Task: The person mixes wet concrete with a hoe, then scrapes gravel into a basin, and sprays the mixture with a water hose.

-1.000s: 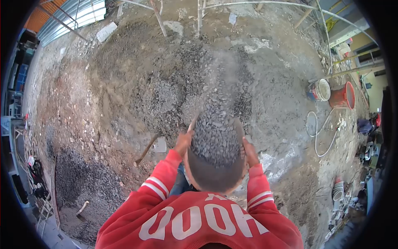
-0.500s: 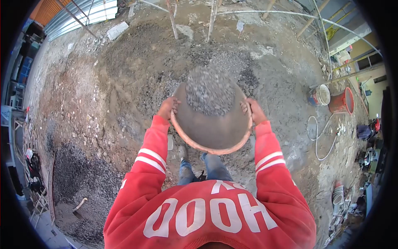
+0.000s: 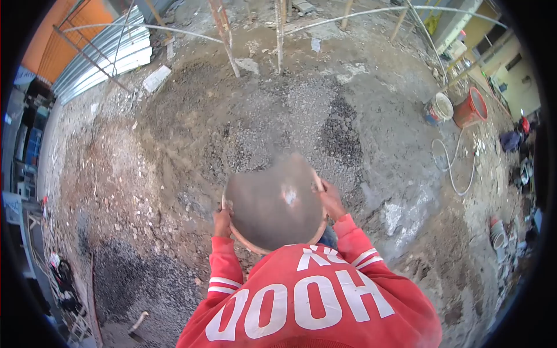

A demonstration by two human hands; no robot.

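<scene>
A wide round basin (image 3: 261, 209) with an orange-brown rim is held close in front of the red sweatshirt. My left hand (image 3: 222, 220) is closed on its left rim, and my right hand (image 3: 331, 200) grips the right rim. The inside looks grey and dusty, with one small pale spot, and no heap of gravel lies in it. Beyond the basin, grey gravel (image 3: 301, 116) is spread over the ground, with a darker patch on its right side.
A white bucket (image 3: 439, 108) and a red bucket (image 3: 470, 108) stand at the upper right, near a looped hose (image 3: 452, 168). Dark gravel (image 3: 119, 278) and a wooden-handled tool (image 3: 138, 323) lie lower left. Poles (image 3: 279, 46) rise at the top, right of corrugated sheets (image 3: 110, 58).
The gravel that filled the far part of the basin has left it. Both hands have drawn the basin nearer to the body and slightly left, still gripping its rim.
</scene>
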